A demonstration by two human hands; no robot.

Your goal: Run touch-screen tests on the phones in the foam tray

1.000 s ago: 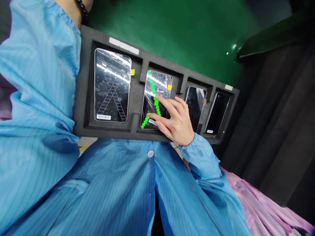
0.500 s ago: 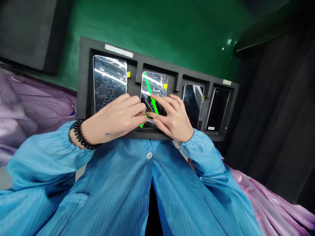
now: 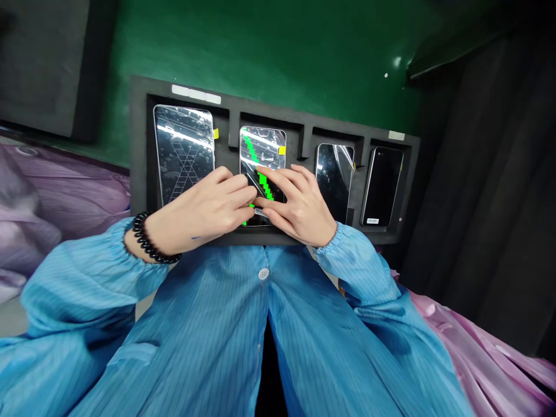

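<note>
A black foam tray (image 3: 141, 156) lies on a green surface and holds several phones in a row of pockets. The second phone (image 3: 264, 150) has a green stepped line across its glossy film and a yellow tab at its right edge. My left hand (image 3: 204, 211) comes in from the left with its fingers curled, pinching at the near end of that phone. My right hand (image 3: 299, 205) rests on the same phone with its fingers bent over the lower screen. Both sets of fingertips meet at a small white label on the phone's bottom edge.
The leftmost phone (image 3: 185, 150) shows a crossed ladder pattern. Further right sit a filmed phone (image 3: 334, 176) and a dark one (image 3: 382, 185). A black foam block (image 3: 43, 63) lies at the far left. Purple fabric (image 3: 56, 191) sits to the left, pink fabric (image 3: 456, 341) at lower right.
My left arm, which filled the left of the view, has come down, and its hand now meets my right hand at the second phone's near end. The view has shifted slightly.
</note>
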